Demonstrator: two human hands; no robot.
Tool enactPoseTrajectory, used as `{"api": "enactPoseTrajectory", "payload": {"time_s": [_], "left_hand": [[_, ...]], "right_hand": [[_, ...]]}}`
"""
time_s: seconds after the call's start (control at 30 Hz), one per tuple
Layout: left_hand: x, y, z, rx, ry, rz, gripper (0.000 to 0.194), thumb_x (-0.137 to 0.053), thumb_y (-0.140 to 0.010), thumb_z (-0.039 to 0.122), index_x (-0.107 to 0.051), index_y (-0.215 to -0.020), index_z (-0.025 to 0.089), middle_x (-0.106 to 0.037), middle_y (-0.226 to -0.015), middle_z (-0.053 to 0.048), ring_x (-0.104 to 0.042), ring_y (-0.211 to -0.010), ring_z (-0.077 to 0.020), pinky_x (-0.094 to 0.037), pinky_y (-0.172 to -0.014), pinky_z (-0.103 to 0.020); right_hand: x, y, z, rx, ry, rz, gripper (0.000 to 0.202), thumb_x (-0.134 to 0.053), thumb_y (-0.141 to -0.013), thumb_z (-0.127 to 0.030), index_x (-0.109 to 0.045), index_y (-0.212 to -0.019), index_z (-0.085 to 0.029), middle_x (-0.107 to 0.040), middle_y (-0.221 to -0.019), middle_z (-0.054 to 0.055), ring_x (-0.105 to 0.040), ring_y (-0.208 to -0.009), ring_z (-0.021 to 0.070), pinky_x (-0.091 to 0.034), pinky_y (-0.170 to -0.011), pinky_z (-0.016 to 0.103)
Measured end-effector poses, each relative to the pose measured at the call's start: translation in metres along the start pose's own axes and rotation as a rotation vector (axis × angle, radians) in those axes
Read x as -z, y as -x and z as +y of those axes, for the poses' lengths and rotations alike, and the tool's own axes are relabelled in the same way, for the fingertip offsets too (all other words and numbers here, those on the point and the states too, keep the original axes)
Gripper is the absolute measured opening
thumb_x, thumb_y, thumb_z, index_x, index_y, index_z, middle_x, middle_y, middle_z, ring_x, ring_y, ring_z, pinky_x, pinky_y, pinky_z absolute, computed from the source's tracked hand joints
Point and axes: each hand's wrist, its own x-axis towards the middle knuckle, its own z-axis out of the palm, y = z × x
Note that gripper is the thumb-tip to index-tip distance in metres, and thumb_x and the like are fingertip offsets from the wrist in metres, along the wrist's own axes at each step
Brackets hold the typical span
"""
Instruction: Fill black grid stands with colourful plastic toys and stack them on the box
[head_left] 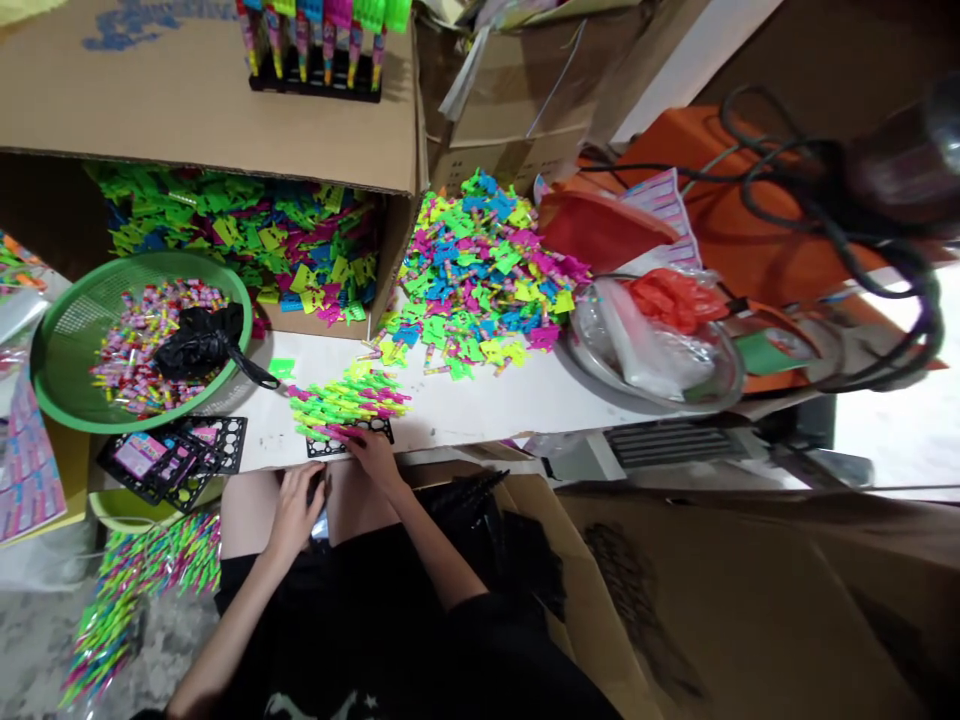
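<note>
Right hand at the front row of a black perforated rack.
The right hand (375, 460) pinches a pink plastic stick (341, 432) at the near side of the rack (321, 449), whose holes probably keep the sticks upright and grouped. The left hand (296, 510) is curled at the near table edge, left of the rack; whether it grips anything, I cannot tell. The colourful loose pile (480, 285) right of the rack and green basket (56, 350) left of it seem placed for easy reach.
</note>
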Motion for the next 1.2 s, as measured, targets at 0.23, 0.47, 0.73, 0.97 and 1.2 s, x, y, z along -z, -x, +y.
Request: {"api": "enactPoseTrajectory", "payload": {"time_s": [0.23, 0.47, 0.73, 0.97, 1.2], "left_hand": [[-0.017, -0.011, -0.002, -0.052, -0.160, 0.065, 0.038, -0.045, -0.092, 0.028, -0.048, -0.128, 0.020, -0.050, -0.133, -0.012, -0.042, -0.129, -0.0253, -0.036, -0.107, -0.048], [-0.026, -0.013, -0.008, -0.106, -0.246, 0.078, 0.041, -0.045, -0.091, 0.026, -0.047, -0.131, 0.019, -0.048, -0.137, -0.013, -0.038, -0.134, -0.0269, -0.034, -0.108, -0.050], [-0.040, -0.012, -0.027, -0.208, -0.346, 0.192, 0.042, -0.046, -0.090, 0.019, -0.048, -0.132, 0.018, -0.052, -0.134, -0.013, -0.041, -0.131, -0.0262, -0.034, -0.107, -0.045], [-0.051, -0.011, -0.034, -0.196, -0.343, 0.257, 0.041, -0.046, -0.089, 0.017, -0.051, -0.129, 0.020, -0.055, -0.130, -0.012, -0.044, -0.129, -0.0257, -0.034, -0.106, -0.045], [-0.046, -0.010, -0.033, -0.223, -0.330, 0.233, 0.044, -0.047, -0.088, 0.015, -0.049, -0.131, 0.020, -0.055, -0.131, -0.012, -0.042, -0.131, -0.0247, -0.034, -0.107, -0.044]], "right_hand": [[-0.004, 0.002, 0.004, -0.004, -0.010, 0.015, 0.025, -0.062, -0.084, -0.033, -0.073, -0.104, -0.022, -0.074, -0.076, 0.005, -0.068, -0.069, 0.0226, -0.048, -0.069, 0.030], [-0.005, 0.001, -0.001, -0.031, -0.050, 0.030, 0.026, -0.065, -0.081, -0.032, -0.072, -0.103, -0.020, -0.074, -0.083, 0.008, -0.068, -0.074, 0.0231, -0.050, -0.074, 0.032], [0.056, -0.002, 0.030, -0.195, -0.522, -0.078, 0.035, -0.063, -0.073, -0.049, -0.069, -0.093, -0.021, -0.070, -0.080, 0.003, -0.066, -0.069, 0.0190, -0.054, -0.061, 0.030], [0.130, -0.041, 0.050, -0.205, -0.005, 0.354, 0.049, -0.043, -0.087, -0.044, -0.056, -0.124, -0.015, -0.066, -0.100, 0.010, -0.062, -0.080, 0.0193, -0.051, -0.074, 0.033], [0.136, -0.052, 0.023, -0.331, 0.511, 0.275, 0.035, -0.039, -0.094, -0.036, -0.059, -0.118, -0.019, -0.056, -0.117, 0.014, -0.061, -0.094, 0.0229, -0.044, -0.080, 0.032]]}}
